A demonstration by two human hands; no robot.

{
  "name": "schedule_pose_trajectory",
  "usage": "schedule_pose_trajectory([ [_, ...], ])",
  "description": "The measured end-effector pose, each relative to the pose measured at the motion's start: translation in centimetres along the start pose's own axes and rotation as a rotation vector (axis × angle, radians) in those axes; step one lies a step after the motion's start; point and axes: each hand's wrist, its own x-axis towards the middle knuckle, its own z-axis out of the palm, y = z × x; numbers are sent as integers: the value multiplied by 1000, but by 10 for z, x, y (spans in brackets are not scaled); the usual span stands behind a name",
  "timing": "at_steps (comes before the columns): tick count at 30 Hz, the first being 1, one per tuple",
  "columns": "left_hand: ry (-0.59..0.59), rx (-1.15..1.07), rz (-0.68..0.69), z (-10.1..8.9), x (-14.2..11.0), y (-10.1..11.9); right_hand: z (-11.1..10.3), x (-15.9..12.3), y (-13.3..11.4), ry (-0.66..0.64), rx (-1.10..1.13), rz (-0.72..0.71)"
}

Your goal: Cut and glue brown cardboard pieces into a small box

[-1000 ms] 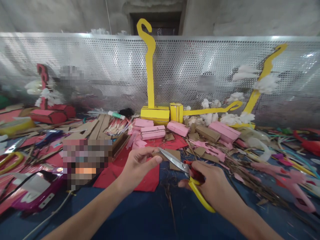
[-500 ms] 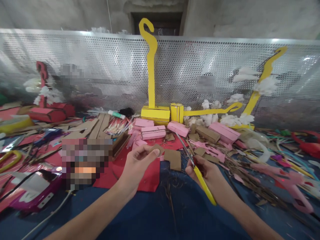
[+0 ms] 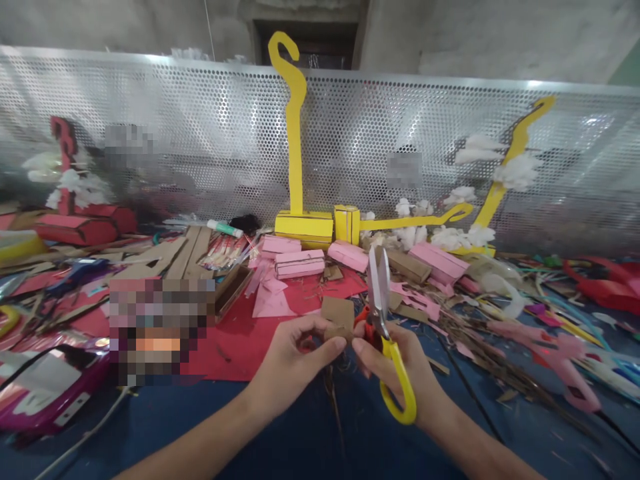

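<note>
My left hand [image 3: 295,357] pinches a small brown cardboard piece [image 3: 339,333] between thumb and forefinger. Scissors [image 3: 399,383] with a yellow handle are held in my right hand [image 3: 417,363], their metal blades pointing up and standing slightly apart. The right thumb and fingertips come close to the cardboard piece's right edge; whether they touch it I cannot tell. Just behind the hands lies a square of brown cardboard [image 3: 336,309]. Red sheet material [image 3: 225,350] spreads to the left of my left hand.
Several pink-covered blocks [image 3: 300,264] lie ahead, before a yellow hooked stand [image 3: 296,160] and a perforated metal panel [image 3: 200,133]. A pink glue gun [image 3: 560,360] and cardboard scraps [image 3: 480,347] are at right. A purple-and-white device [image 3: 60,393] sits at left on the blue surface [image 3: 210,427].
Both hands have come together, bringing the cardboard piece close to my right fingertips. The scissors have turned from leaning forward-left to blades upright. The view has shifted slightly.
</note>
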Motion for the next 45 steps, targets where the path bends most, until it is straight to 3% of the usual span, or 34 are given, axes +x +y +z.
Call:
schedule_pose_trajectory([
  [7,-105,144,-22,-8,3,1,-10,5,11,-43,-118,24],
  [9,-27,145,-18,-12,7,-3,-22,10,15,-42,-282,25],
  [13,52,51,20,-20,15,-6,-57,23,27,39,-928,-100],
  [16,94,39,24,-20,16,-2,-75,27,34,43,-1064,-130],
  [19,79,155,21,-16,12,2,-72,21,27,94,-1107,-188],
  [21,36,243,28,-12,8,2,-58,13,16,77,-1060,-254],
  [23,-4,288,20,-10,4,1,-41,7,6,-61,-884,-275],
  [26,-39,299,-16,-9,2,-1,-22,0,-1,-190,-606,-207],
  [30,-29,291,-48,-11,3,-2,-13,-2,4,-244,-350,-149],
  [33,-98,370,-86,-16,0,5,-12,0,8,-258,-297,-124],
  [36,-114,595,-88,-34,-11,22,-18,1,9,-171,-326,-114],
  [39,24,848,-52,-68,-30,39,-30,-4,7,-87,-295,-95],
  [42,121,874,-73,-102,-54,43,-40,-13,4,-91,-338,-98],
  [45,199,925,-67,-120,-74,36,-47,-16,2,-56,-493,-163],
])
